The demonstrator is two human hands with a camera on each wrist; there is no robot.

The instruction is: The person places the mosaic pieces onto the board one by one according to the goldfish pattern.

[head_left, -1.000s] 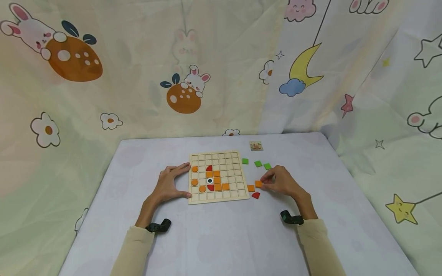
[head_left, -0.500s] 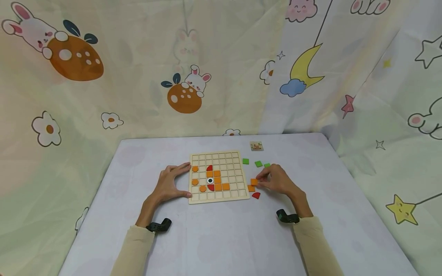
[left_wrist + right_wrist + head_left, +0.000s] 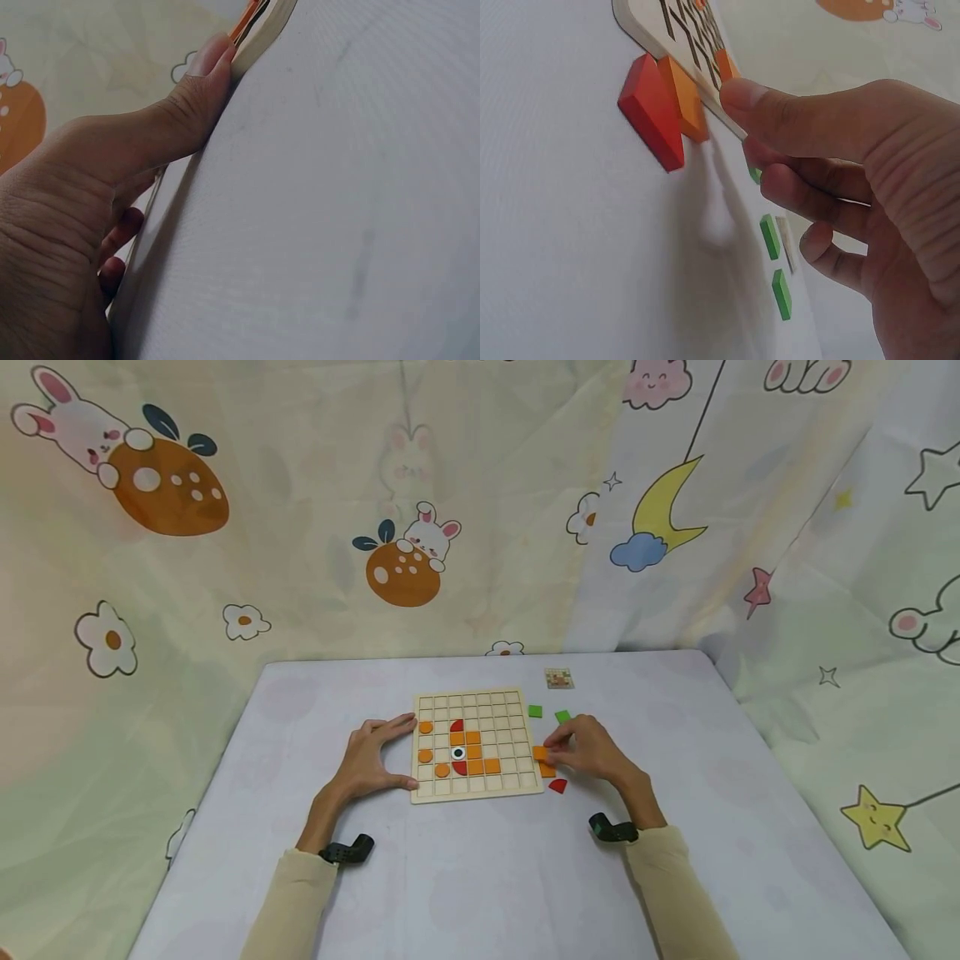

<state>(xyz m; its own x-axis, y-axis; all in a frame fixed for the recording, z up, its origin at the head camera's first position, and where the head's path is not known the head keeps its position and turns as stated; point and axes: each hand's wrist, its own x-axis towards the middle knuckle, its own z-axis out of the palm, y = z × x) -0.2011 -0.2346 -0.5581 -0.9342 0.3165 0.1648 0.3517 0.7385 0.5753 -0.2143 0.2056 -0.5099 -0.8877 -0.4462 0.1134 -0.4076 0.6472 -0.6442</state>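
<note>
A wooden grid board [image 3: 510, 722] lies on the table, with several orange squares, orange discs [image 3: 425, 756], two red quarter-circles and a white eye tile [image 3: 458, 753] in its cells. My left hand [image 3: 367, 760] touches the board's left edge, thumb and fingers spread apart; the left wrist view shows the thumb [image 3: 214, 64] against the rim. Just off the board's right edge, my right hand [image 3: 596, 750] pinches an orange square tile [image 3: 540, 752] between thumb and fingers. In the right wrist view that tile [image 3: 725, 64] is partly covered by the thumb.
Beside the board's right edge lie another orange square [image 3: 548, 771] and a red quarter-circle [image 3: 557, 786]. Green square tiles [image 3: 535, 712] lie farther back, one hidden by the right hand in the head view. A small patterned card [image 3: 558, 678] is near the back edge.
My right hand has moved left with the orange square tile, from beyond the loose pieces to near the board's right edge. The left hand stays at the board.
</note>
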